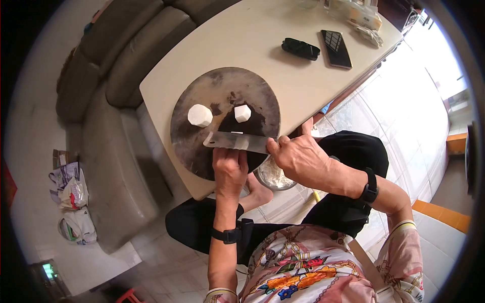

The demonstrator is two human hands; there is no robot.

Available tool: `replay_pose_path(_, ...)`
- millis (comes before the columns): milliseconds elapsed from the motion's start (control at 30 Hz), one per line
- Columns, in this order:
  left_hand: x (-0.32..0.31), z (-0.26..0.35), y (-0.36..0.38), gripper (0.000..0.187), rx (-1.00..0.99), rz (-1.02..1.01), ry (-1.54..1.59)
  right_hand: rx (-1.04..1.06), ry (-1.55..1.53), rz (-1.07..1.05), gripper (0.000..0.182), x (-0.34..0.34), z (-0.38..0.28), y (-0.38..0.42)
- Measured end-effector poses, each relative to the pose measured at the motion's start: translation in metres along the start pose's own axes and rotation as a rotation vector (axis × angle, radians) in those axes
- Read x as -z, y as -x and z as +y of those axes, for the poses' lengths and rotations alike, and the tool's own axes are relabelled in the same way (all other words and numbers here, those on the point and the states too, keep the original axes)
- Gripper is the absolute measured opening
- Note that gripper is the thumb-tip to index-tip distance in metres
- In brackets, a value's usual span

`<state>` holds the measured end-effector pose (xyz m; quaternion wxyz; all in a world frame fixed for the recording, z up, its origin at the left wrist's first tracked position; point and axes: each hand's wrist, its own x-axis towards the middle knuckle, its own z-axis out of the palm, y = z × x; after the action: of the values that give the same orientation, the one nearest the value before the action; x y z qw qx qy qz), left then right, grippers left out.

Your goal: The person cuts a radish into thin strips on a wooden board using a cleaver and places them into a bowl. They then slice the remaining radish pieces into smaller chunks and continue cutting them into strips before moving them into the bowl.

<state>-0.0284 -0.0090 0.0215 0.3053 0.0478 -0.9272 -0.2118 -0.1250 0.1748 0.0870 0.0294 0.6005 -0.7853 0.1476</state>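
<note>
A round dark chopping board [202, 96] lies on the beige table's near corner. Two white peeled chunks rest on it, one at the left [200, 115] and one near the middle [242, 113]. A broad cleaver [237, 141] lies across the board's near part with its blade pointing left. My right hand [300, 159] grips its handle end. My left hand [230, 169] presses down on something under the blade's near edge; what it holds is hidden. A thin white sliver [236, 133] shows just beyond the blade.
A black case [300, 48] and a phone [336, 48] lie on the table [262, 35] farther back, with packets at the far edge. A metal bowl [275, 178] with white contents sits below the table edge by my knee. A grey sofa [116, 76] runs along the left.
</note>
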Motion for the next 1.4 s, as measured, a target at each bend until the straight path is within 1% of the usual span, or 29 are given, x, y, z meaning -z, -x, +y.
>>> replay_pose_path(100,-0.002,-0.006,0.004,0.017,-0.002,-0.015,-0.010,-0.004,-0.002,-0.030,0.026,-0.003,0.001,-0.007)
replay_pose_path(167,-0.001,-0.003,0.001,0.017,0.001,-0.008,-0.009,-0.090,-0.104,-0.053,0.031,-0.006,0.003,-0.008)
replay_pose_path(200,0.000,-0.002,-0.001,0.017,-0.005,0.000,-0.011,-0.090,-0.103,-0.056,0.031,-0.006,0.005,-0.008)
replay_pose_path(267,0.001,-0.001,-0.001,0.017,-0.003,-0.008,-0.026,-0.113,-0.246,-0.047,0.032,-0.002,0.011,-0.006)
replay_pose_path(300,0.001,-0.001,-0.001,0.017,-0.001,-0.016,-0.045,-0.145,-0.268,-0.108,0.030,0.004,0.013,-0.007)
replay_pose_path(400,-0.002,-0.002,0.000,0.018,0.025,0.001,-0.020,-0.167,-0.215,-0.124,0.025,0.016,0.020,-0.004)
replay_pose_path(433,-0.002,-0.002,0.000,0.018,0.030,0.003,-0.022,-0.160,-0.220,-0.043,0.019,0.016,0.022,-0.003)
replay_pose_path(467,-0.002,-0.001,-0.001,0.018,0.033,0.001,-0.015,-0.157,-0.221,-0.045,0.019,0.017,0.024,-0.003)
replay_pose_path(533,-0.002,-0.001,-0.002,0.019,0.039,-0.002,-0.011,-0.231,-0.196,-0.037,0.019,0.018,0.029,-0.003)
replay_pose_path(567,-0.002,-0.001,-0.002,0.019,0.037,-0.003,-0.009,-0.280,-0.196,-0.068,0.020,0.022,0.029,-0.005)
replay_pose_path(600,-0.002,-0.001,-0.001,0.019,0.035,-0.005,-0.006,-0.280,-0.199,-0.069,0.020,0.021,0.029,-0.004)
replay_pose_path(700,-0.003,0.000,-0.001,0.019,0.025,0.021,-0.018,-0.245,-0.197,-0.034,0.021,0.018,0.027,-0.001)
replay_pose_path(767,-0.001,-0.001,0.002,0.019,0.032,-0.007,-0.026,-0.108,-0.196,-0.011,0.020,0.015,0.020,0.000)
replay_pose_path(800,0.000,-0.002,0.002,0.020,0.036,-0.032,-0.034,-0.111,-0.203,-0.008,0.020,0.014,0.017,0.001)
replay_pose_path(867,0.000,-0.003,0.004,0.020,0.037,-0.047,-0.030,-0.073,-0.134,-0.085,0.019,0.010,0.013,0.003)
replay_pose_path(933,0.000,-0.004,0.005,0.021,0.038,-0.057,-0.024,-0.063,-0.111,-0.093,0.017,0.017,0.012,0.002)
replay_pose_path(1100,-0.001,-0.001,0.003,0.022,0.027,-0.020,-0.020,-0.032,-0.041,-0.152,0.019,0.022,0.010,-0.002)
replay_pose_path(1333,0.000,-0.002,0.004,0.024,0.046,-0.051,-0.029,0.055,-0.049,-0.158,0.020,0.019,0.018,-0.011)
replay_pose_path(1400,0.001,-0.001,0.002,0.023,0.011,-0.031,-0.036,0.073,-0.050,-0.126,0.023,0.011,0.015,-0.015)
